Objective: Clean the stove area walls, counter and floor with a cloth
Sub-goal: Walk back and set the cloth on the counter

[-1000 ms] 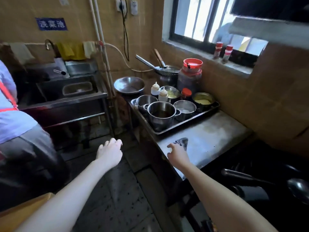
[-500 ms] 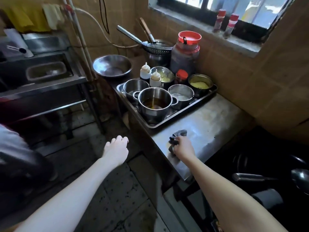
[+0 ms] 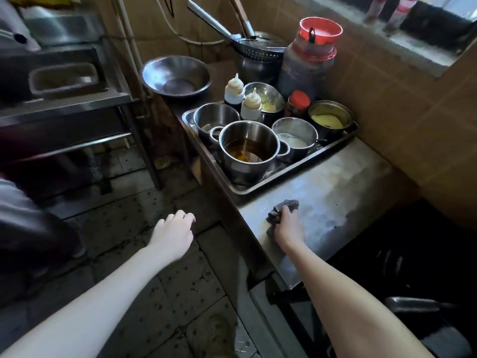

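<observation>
Steel counter [image 3: 348, 192]: right hand [image 3: 287, 227] grips dark cloth [image 3: 285, 204].

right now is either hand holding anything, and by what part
The right hand grips the dark cloth by its near end; the left hand holds nothing.

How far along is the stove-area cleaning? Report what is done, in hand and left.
Done: nothing looks plainly finished; the counter shows smears and a yellowish patch.
In hand: the right hand grips a dark cloth on the counter, just short of the tray. The left hand hangs free over the floor.
Left: most of the counter, the wall and the floor, as far as can be judged.
</observation>
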Available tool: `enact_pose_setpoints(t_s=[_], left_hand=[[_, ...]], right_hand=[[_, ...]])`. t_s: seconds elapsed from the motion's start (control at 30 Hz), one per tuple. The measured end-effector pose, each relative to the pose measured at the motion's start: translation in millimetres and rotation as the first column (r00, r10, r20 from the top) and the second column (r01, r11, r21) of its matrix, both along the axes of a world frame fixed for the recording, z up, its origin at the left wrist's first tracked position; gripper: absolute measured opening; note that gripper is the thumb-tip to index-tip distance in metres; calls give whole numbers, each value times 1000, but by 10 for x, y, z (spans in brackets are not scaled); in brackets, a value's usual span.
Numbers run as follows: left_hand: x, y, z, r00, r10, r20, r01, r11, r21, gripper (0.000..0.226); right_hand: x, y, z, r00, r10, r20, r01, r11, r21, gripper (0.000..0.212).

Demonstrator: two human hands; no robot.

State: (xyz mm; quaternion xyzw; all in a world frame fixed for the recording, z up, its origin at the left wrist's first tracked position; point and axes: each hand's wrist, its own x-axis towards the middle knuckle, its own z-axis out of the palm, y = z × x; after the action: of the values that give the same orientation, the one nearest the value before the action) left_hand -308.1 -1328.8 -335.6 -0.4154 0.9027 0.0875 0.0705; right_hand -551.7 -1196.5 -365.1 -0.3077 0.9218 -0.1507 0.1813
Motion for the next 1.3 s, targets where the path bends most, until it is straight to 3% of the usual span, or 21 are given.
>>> enact_pose_setpoints(t_s=[0.17,0.4,0.6,0.97,1.3], left_hand=[[191,-58,52,998,56,14,-56,998,1,33],[559,-122,311,988,156,-4,-156,988,-1,33],[1051,-327,525,952,306,-15,-306,952,-7,32],[1575,-791,803,840,538,-70,-542,838,-60,30],[1833,-1356,872,801,591,-99,-598,799,-71,30]], right_hand=[[201,-5,47,998,54,13,-53,996,-79,12],[904,-287,153,958,268,99,-246,950,-191,26],[1343,-831,309,870,492,-31,-488,852,-187,34],[1603,-1909,734,739,663,-120,-670,704,-236,35],[1903,-2835,1029,684,713,-155,-723,634,-276,36]])
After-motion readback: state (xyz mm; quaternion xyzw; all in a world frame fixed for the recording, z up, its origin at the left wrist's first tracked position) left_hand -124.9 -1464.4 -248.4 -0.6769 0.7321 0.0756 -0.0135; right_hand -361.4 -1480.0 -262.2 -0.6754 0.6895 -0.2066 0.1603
